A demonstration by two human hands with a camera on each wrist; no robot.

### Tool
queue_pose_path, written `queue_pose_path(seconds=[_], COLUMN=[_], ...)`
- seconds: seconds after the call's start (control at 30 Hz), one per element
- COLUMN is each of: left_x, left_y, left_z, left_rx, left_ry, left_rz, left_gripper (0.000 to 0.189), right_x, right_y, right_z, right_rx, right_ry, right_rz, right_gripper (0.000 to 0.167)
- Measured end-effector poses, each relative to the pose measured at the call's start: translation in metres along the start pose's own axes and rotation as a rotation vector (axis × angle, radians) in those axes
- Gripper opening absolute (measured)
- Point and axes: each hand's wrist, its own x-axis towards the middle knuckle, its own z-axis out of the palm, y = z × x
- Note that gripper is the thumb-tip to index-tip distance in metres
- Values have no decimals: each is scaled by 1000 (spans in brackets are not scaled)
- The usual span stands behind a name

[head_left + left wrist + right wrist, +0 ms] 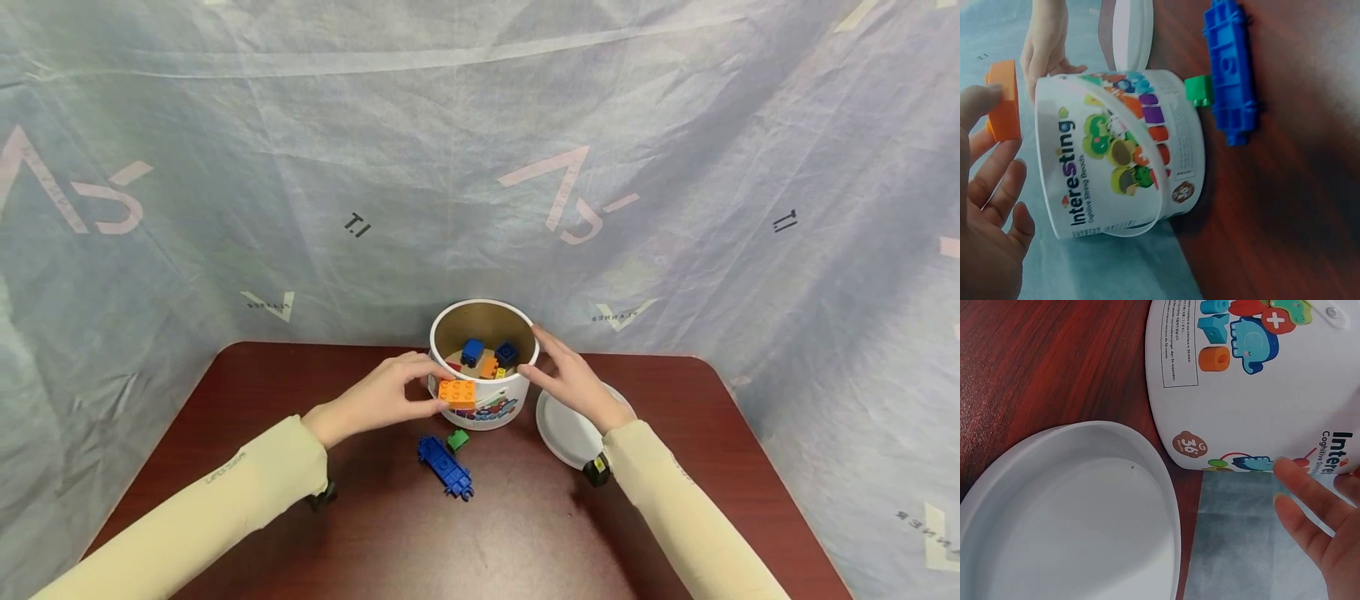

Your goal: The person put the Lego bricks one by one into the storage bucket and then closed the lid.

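My left hand [390,390] pinches an orange brick [457,393] between thumb and fingers, at the near left of a white bucket's rim. The bucket [1179,137] stands upright with printed pictures and a white handle. Inside it lie a blue brick [472,352], a dark blue piece [506,355], an orange brick [489,367] and a yellow piece [501,374]. My right hand [573,379] rests against the bucket's right side, its fingers fairly straight along the outer wall. A green brick [457,440] and a long blue toy base [445,467] lie on the table before the bucket.
A white round lid [1085,531] lies on the table to the right of the bucket, below my right wrist. The dark red wooden table [517,542] ends at a grey cloth backdrop [450,167] behind and at the sides.
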Motion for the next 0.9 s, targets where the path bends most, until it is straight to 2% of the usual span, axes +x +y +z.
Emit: queue_pose_path(seconds=[0.13, 0.4, 0.73, 0.9], left_x=[13, 34, 66, 82], left_y=[0, -5, -12, -16], left_z=[-6, -11, -22, -25], left_rx=[20, -6, -12, 1], left_ry=[-1, 0, 5, -2], left_rz=[-25, -71, -178, -191], left_gripper=[36, 35, 38, 38], right_x=[0, 0, 0, 1], right_y=[2, 2, 1, 1], right_z=[0, 1, 0, 0], right_rx=[-3, -3, 14, 7], right_ry=[6, 0, -10, -12], right_rz=[-3, -9, 10, 27], right_gripper=[84, 84, 84, 83])
